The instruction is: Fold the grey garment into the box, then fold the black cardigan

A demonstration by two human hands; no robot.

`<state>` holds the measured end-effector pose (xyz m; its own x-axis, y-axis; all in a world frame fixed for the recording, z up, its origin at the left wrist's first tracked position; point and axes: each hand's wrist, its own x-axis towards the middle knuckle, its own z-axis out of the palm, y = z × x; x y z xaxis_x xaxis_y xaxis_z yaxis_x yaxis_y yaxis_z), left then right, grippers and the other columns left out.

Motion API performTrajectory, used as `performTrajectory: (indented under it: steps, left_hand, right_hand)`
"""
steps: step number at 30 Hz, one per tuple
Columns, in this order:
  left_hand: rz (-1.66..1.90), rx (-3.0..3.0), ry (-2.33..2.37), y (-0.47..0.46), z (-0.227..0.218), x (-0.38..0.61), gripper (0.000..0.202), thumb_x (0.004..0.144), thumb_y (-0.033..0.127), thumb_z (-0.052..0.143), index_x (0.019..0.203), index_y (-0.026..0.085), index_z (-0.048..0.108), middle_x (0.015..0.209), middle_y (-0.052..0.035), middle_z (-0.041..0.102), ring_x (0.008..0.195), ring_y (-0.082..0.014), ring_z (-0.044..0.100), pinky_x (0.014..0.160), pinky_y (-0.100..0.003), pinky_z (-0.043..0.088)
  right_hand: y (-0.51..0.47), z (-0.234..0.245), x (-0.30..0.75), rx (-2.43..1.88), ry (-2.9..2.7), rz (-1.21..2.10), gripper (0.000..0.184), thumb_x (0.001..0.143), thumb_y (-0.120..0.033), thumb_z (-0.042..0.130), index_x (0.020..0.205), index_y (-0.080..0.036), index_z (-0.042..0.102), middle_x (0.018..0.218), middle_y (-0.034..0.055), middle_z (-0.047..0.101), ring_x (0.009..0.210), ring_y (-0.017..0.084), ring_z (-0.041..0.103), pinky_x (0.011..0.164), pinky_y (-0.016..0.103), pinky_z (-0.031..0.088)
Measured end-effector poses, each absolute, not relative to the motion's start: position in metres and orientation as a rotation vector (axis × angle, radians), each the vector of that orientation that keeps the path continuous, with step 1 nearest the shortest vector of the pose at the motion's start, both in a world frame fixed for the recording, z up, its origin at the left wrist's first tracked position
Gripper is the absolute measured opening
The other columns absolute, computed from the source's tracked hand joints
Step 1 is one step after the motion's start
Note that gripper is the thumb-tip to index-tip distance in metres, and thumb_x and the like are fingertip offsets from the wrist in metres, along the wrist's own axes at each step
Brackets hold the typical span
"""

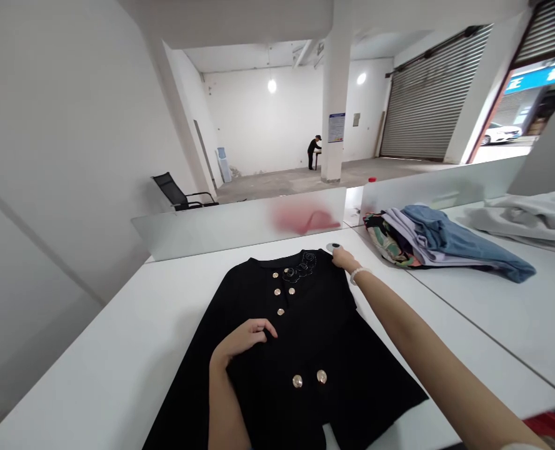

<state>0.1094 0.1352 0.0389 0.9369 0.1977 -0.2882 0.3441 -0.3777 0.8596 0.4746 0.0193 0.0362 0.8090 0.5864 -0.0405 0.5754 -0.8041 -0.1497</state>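
Observation:
A black jacket [315, 331] lies spread on the white table in front of me, its collar pointing away. It has several gold buttons [297, 381] down the front and a dark rose-shaped trim [300, 269] at one side of the neckline. My left hand [242, 340] rests on the jacket's middle, fingers loosely bent, thumb and forefinger apart, nothing held. At the far right shoulder my right hand [343, 257], with a pale bead bracelet [359, 275] at its wrist, has its fingers closed on the fabric's edge; the fingertips are partly hidden.
Folded clothes [427, 240] are piled to the right, with grey-white cloth [535, 219] beyond. A low frosted divider [240, 225] runs along the table's back edge, a blurred red thing showing through it. Farther off are a black chair [179, 194] and a person [312, 152] at a small table.

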Motion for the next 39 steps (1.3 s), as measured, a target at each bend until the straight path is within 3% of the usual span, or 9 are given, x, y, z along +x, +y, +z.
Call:
performTrajectory:
  steps: [4,9,13,16,21,24,30,34,39]
  left_hand:
    - [-0.178,1.852,0.433,0.133,0.037,0.108,0.027,0.066,0.020,0.050,0.086,0.017,0.067,0.060,0.0040,0.048,0.054,-0.0099,0.039,0.055,-0.024,0.028]
    - [-0.191,1.755,0.463,0.133,0.033,0.107,0.026,0.062,0.018,0.049,0.080,0.015,0.068,0.059,0.0027,0.052,0.054,-0.0099,0.042,0.054,-0.023,0.030]
    - [-0.175,1.781,0.479,0.134,0.030,0.107,0.024,0.060,0.017,0.047,0.074,0.015,0.066,0.057,0.0035,0.049,0.052,-0.0092,0.040,0.052,-0.023,0.027]
    - [-0.174,1.782,0.481,0.135,0.031,0.106,0.023,0.060,0.017,0.048,0.076,0.016,0.065,0.061,0.0037,0.051,0.055,-0.0095,0.042,0.054,-0.023,0.029]
    - [-0.194,1.848,0.444,0.136,0.037,0.105,0.021,0.069,0.026,0.058,0.088,0.019,0.065,0.073,0.0028,0.058,0.068,-0.0130,0.052,0.066,-0.025,0.039]
    - [-0.203,1.946,0.413,0.139,0.038,0.106,0.026,0.070,0.033,0.063,0.092,0.020,0.065,0.079,0.0018,0.059,0.080,-0.0161,0.055,0.077,-0.027,0.040]
    - [-0.149,2.032,0.447,0.147,0.036,0.109,0.034,0.069,0.037,0.065,0.099,0.021,0.064,0.100,-0.0029,0.063,0.102,-0.0216,0.055,0.092,-0.032,0.040]
    - [0.049,2.112,0.730,0.136,0.042,0.091,0.040,0.069,0.040,0.060,0.103,0.019,0.061,0.099,-0.0061,0.064,0.094,-0.0223,0.060,0.085,-0.033,0.046]
    - [0.382,2.212,1.249,0.113,0.028,-0.002,0.048,0.080,0.046,0.037,0.112,0.015,0.054,0.111,-0.0125,0.063,0.104,-0.0264,0.060,0.093,-0.039,0.045]
  right_hand:
    - [0.024,0.029,0.487,-2.836,-0.799,0.055,0.030,0.092,-0.033,0.052,0.116,-0.015,0.056,0.115,0.0086,0.059,0.100,0.020,0.059,0.084,0.039,0.049]
    - [0.038,0.028,0.484,-2.750,-0.764,0.014,0.031,0.094,-0.017,0.040,0.120,-0.008,0.053,0.116,0.0193,0.060,0.105,0.025,0.058,0.081,0.032,0.044]
    - [0.040,0.036,0.466,-2.624,-0.973,0.005,0.037,0.096,-0.027,0.038,0.126,-0.009,0.050,0.120,0.0196,0.059,0.111,0.024,0.056,0.089,0.032,0.041]
    - [0.016,0.034,0.440,-2.530,-1.155,-0.033,0.044,0.096,-0.033,0.040,0.134,-0.014,0.044,0.135,0.0170,0.049,0.123,0.025,0.048,0.098,0.036,0.038]
    - [-0.084,-0.006,0.381,-2.373,-1.454,-0.054,0.054,0.094,-0.041,0.040,0.143,-0.017,0.035,0.150,0.0151,0.030,0.136,0.025,0.033,0.107,0.040,0.035]
    - [-0.151,-0.035,0.342,-2.330,-1.551,-0.106,0.056,0.096,-0.047,0.034,0.147,-0.024,0.028,0.153,0.0114,0.024,0.136,0.025,0.034,0.106,0.041,0.038]
    - [-0.216,-0.057,0.280,-2.368,-1.695,-0.521,0.057,0.097,-0.037,0.036,0.149,-0.029,0.014,0.153,0.0077,0.023,0.138,0.029,0.025,0.105,0.049,0.038]
    - [-0.217,-0.058,0.271,-2.382,-1.672,-0.646,0.056,0.096,-0.037,0.039,0.148,-0.027,0.021,0.151,0.0085,0.028,0.136,0.029,0.030,0.102,0.048,0.042]
    - [-0.204,-0.044,0.247,-2.327,-1.448,-0.673,0.043,0.095,-0.026,0.036,0.136,-0.025,0.047,0.147,0.0096,0.036,0.136,0.034,0.029,0.102,0.060,0.035]
